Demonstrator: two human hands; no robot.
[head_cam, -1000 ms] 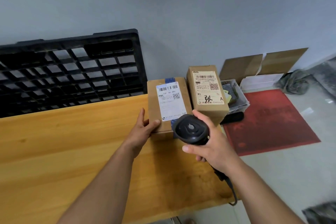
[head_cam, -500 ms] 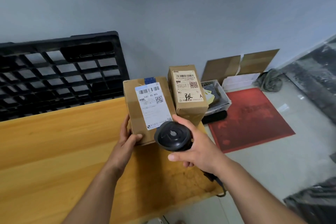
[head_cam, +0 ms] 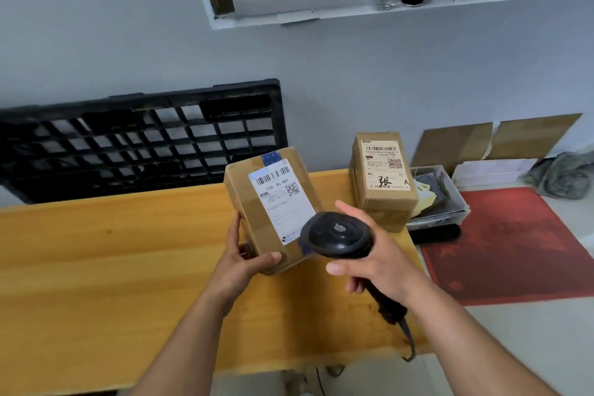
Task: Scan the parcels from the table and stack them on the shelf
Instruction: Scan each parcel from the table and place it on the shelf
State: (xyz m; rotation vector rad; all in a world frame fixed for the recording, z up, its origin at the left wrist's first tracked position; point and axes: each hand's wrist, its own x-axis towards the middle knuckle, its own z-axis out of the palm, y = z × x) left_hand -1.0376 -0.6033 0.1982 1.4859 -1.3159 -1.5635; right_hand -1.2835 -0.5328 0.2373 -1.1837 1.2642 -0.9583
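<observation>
left hand (head_cam: 239, 262) grips tilted parcel (head_cam: 273, 202) above tabletop (head_cam: 96, 267); right hand (head_cam: 377, 262) wraps scanner (head_cam: 337, 238), aimed at label.

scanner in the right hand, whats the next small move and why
Probably tip the scanner up toward the barcode and trigger it. The left hand holds the parcel tilted, label facing up, while the right hand grips the scanner over the label's lower corner, short of the barcode.
</observation>
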